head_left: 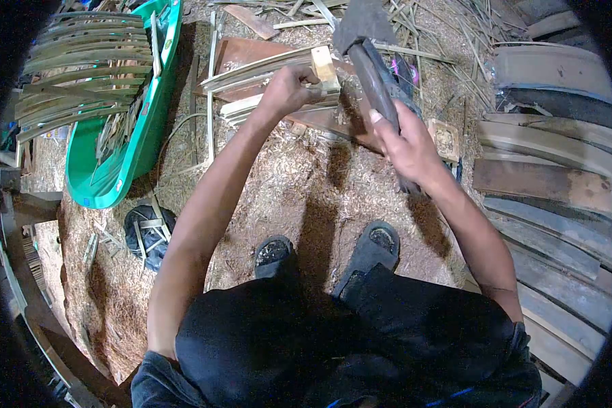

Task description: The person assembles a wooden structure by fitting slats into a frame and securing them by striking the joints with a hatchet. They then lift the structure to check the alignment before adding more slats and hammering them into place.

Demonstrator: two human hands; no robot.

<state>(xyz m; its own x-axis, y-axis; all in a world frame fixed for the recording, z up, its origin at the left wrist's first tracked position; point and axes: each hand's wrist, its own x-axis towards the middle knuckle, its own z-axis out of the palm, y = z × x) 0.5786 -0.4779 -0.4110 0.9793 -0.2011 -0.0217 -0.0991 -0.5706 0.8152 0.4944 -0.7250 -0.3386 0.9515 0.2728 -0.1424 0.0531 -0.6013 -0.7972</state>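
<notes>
My right hand (408, 141) is wrapped round the dark handle of a hatchet-like tool (374, 78), whose broad grey head points up and away from me. My left hand (294, 88) is closed beside a small pale wood block (324, 64); its fingertips are curled, and what they hold, if anything, is too small to name. Long thin wood strips (251, 71) lie just left of that hand, over a reddish-brown board (234, 51). Another squarish wood block (444, 139) is right of my right hand.
A green tub (153, 129) holding curved slats (88, 61) stands at the left. Below it lies a black bag (149, 234). Stacked planks (551, 183) line the right side. Shavings cover the ground around my sandals (374, 251), and loose strips (449, 41) are scattered at the top.
</notes>
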